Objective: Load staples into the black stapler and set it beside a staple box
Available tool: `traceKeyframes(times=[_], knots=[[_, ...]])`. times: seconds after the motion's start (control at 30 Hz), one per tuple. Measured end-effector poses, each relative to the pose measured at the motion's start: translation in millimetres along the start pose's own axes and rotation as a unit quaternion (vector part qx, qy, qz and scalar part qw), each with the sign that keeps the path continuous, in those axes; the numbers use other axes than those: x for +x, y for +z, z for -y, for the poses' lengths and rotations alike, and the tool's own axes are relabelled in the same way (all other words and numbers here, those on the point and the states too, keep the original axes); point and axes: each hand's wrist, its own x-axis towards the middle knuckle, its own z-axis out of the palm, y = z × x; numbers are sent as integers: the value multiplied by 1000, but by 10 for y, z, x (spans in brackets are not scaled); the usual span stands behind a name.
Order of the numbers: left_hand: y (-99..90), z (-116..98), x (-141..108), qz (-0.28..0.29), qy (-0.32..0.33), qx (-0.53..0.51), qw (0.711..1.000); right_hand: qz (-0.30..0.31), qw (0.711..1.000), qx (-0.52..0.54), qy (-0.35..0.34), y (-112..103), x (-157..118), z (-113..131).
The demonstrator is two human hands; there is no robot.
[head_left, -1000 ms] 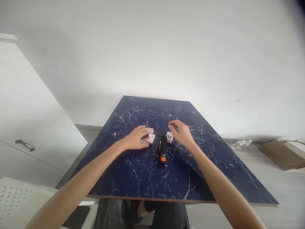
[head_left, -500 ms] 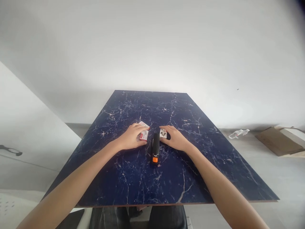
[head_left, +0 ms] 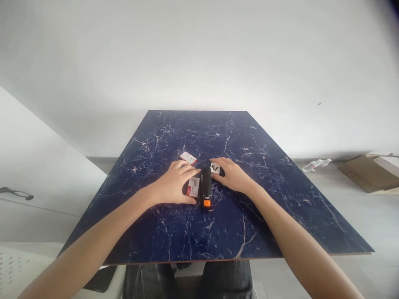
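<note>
Near the middle of the dark blue marbled table [head_left: 199, 238], a black stapler-like object with an orange part [head_left: 206, 189] lies lengthwise. To its left, my left hand [head_left: 176, 182] is closed around a small red and white box [head_left: 193, 187], thumb at the near end and fingers at the far end. Another red and white box [head_left: 188, 158] lies just beyond those fingers. My right hand [head_left: 230, 174] grips a small white box with a dark picture [head_left: 215, 167] between thumb and fingers, right beside the far end of the black object.
On the floor to the right are a clear plastic bottle [head_left: 316, 165] and an open cardboard box [head_left: 369, 173]. A white wall [head_left: 199, 54] rises behind the table. A white perforated seat [head_left: 18, 270] shows at the lower left.
My left hand has moved nearer to me with one red and white box, which now sits apart from the other one. My right hand still holds its box. The view has shifted slightly.
</note>
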Motion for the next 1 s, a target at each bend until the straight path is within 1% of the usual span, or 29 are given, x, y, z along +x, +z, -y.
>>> traceKeyframes(times=[0.1,0.17,0.23,0.3,0.4,0.47,0.53,0.6,0.73,0.8,0.9,0.97,1.0], knots=[[-38,46,-37,15,-27,-3,1000,3,1000,-5,0,-5,1,9],[-33,24,-56,23,-43,-3,999,2,1000,-7,-1,2,1,10],[-35,-10,-75,30,-49,-1,998,-2,1000,-5,-1,11,0,10],[-82,0,-104,28,-46,-4,999,-3,1000,-5,-3,17,-3,14],[-228,139,-167,26,-39,-28,999,-5,1000,-9,-5,16,-6,32],[-318,255,-208,53,-38,-48,997,-3,1000,-13,-6,14,-5,45],[-361,322,-234,86,-43,-62,993,1,1000,-18,-4,15,-2,53],[-354,327,-236,105,-51,-81,990,3,1000,-20,-1,19,0,52],[-280,280,-196,114,-66,-107,985,-2,1000,-23,-8,26,3,43],[-248,262,-173,100,-84,-101,986,-1,1000,-27,-12,26,1,44],[-193,182,-145,52,-100,-93,989,-1,1000,-29,-10,24,-5,52],[-130,83,-128,34,-81,-96,991,0,1000,-24,-9,24,-11,57],[-91,30,-119,33,-64,-98,993,0,1000,-21,-9,24,-14,58]])
